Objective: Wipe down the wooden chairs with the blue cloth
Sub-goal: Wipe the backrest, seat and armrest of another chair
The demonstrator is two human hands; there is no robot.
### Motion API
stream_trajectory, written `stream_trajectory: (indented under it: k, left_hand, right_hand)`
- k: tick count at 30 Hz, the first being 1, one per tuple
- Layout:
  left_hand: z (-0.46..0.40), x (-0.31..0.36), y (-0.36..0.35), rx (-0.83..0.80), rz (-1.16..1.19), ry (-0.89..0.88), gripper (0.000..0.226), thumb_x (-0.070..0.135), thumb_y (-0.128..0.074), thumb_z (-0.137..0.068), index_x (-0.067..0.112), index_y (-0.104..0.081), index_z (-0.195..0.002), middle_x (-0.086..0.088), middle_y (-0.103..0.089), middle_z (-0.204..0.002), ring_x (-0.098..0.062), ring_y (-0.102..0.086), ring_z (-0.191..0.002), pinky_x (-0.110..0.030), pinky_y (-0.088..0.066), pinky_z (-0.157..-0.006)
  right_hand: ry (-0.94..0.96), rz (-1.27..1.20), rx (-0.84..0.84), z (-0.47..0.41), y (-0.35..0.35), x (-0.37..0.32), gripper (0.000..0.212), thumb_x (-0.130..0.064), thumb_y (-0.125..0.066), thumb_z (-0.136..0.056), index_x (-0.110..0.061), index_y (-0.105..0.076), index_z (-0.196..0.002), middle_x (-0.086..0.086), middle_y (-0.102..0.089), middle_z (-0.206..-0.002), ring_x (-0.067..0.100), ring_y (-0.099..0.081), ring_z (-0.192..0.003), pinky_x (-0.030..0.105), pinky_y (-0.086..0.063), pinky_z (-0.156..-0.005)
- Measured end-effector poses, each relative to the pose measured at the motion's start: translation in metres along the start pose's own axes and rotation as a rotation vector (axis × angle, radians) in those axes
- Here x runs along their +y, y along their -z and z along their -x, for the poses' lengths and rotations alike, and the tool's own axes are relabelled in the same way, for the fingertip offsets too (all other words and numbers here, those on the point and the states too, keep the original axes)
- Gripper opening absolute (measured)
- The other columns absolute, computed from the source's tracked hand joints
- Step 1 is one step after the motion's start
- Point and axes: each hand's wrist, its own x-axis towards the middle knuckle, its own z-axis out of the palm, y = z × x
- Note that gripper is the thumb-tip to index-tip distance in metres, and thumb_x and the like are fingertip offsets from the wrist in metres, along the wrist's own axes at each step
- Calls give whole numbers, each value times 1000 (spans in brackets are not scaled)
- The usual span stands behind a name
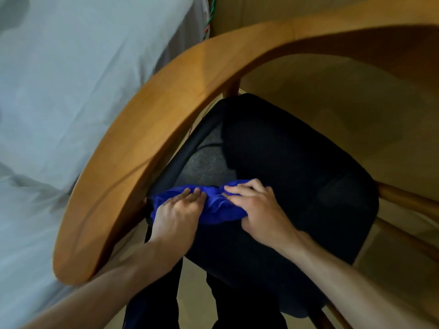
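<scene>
Blue cloth [215, 205] on black seat [297, 162], curved wooden backrest [147, 143] overhanging.

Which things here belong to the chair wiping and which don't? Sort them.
Job: blue cloth, under left hand and right hand; wooden chair rail; dark seat cushion.
Not job: pale sheet; red and green cords.

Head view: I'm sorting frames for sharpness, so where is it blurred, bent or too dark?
Head view: the hands, left and right, and the cloth are fairly sharp; the sheet at left is smeared; the chair's wooden rail bows with the wide-angle lens; the black seat is too dark to show detail; no glare.
</scene>
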Motion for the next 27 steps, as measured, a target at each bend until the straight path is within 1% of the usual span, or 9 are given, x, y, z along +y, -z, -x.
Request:
stream_trajectory:
  k: [3, 5, 7, 9, 11, 14, 17, 23, 27]
  left_hand:
    - [-16, 9, 27, 297, 236, 130, 62, 6, -56, -86, 25, -41, -143, 1, -50, -143, -19, -51, -127, -35, -41, -104]
    - [-48, 19, 46, 492, 302, 145, 60, 1, -57, -85, 20, -44, -141, -5, -52, -140, -24, -52, -125, -38, -41, -104]
    - [-92, 23, 69, 581, 376, 171, 48, 6, -50, -92, 21, -46, -138, -3, -53, -137, -24, -49, -127, -26, -35, -105]
    - [-124, 24, 84, 565, 416, 198, 34, 11, -40, -98, 20, -52, -129, -1, -58, -124, -20, -51, -121, -8, -26, -85]
    - [-134, 23, 86, 544, 342, 122, 32, 4, -40, -96, 12, -55, -123, -7, -60, -115, -26, -55, -111, -17, -26, -73]
    - [-120, 17, 69, 502, 145, 52, 39, 4, -44, -96, 9, -49, -134, -11, -55, -132, -29, -52, -120, -34, -40, -94]
    - [-84, 6, 39, 380, 76, 89, 53, 11, -44, -99, 14, -30, -150, -7, -30, -156, -25, -26, -144, -34, -21, -116]
    - [-9, -7, 3, 44, -221, 12, 54, 18, -32, -103, 14, -15, -154, -4, -13, -162, -23, -13, -149, -32, -18, -117]
    - [-40, 2, 37, 377, -43, 50, 62, 6, -55, -89, 21, -38, -147, -2, -39, -152, -23, -37, -140, -42, -32, -111]
  right_hand:
    - [7, -66, 128, -34, 41, 6, 65, 5, -54, -71, -25, -65, -128, -14, -57, -137, 13, -44, -120, 42, -38, -102]
    - [1, -8, 314, -72, 74, 16, 70, 11, -52, -71, -22, -63, -132, -7, -55, -141, 19, -43, -126, 31, -31, -112]
    - [-64, 69, 418, -111, 97, 26, 66, 13, -49, -81, -22, -59, -135, -1, -49, -146, 22, -39, -135, 23, -22, -112]
    - [-142, 61, 424, -139, 100, 32, 55, 8, -44, -90, -19, -56, -137, 4, -44, -150, 22, -37, -139, 22, -25, -110]
    - [-201, 107, 391, -147, 88, 35, 56, 6, -44, -93, -19, -50, -142, 3, -40, -153, 23, -35, -141, 25, -28, -112]
    - [-168, 203, 391, -129, 66, 29, 63, 7, -50, -89, -20, -44, -146, -1, -41, -153, 26, -32, -140, 31, -27, -116]
    - [-105, 166, 342, -88, 35, 8, 59, 4, -49, -89, -20, -49, -144, -4, -45, -151, 25, -37, -135, 40, -38, -106]
    - [-29, 62, 106, -13, -12, -23, 59, 1, -54, -85, -24, -56, -139, -13, -47, -148, 18, -39, -125, 43, -41, -93]
    - [-25, -14, 284, -40, 26, 2, 56, 8, -58, -79, -20, -66, -127, -10, -57, -138, 21, -46, -118, 44, -44, -99]
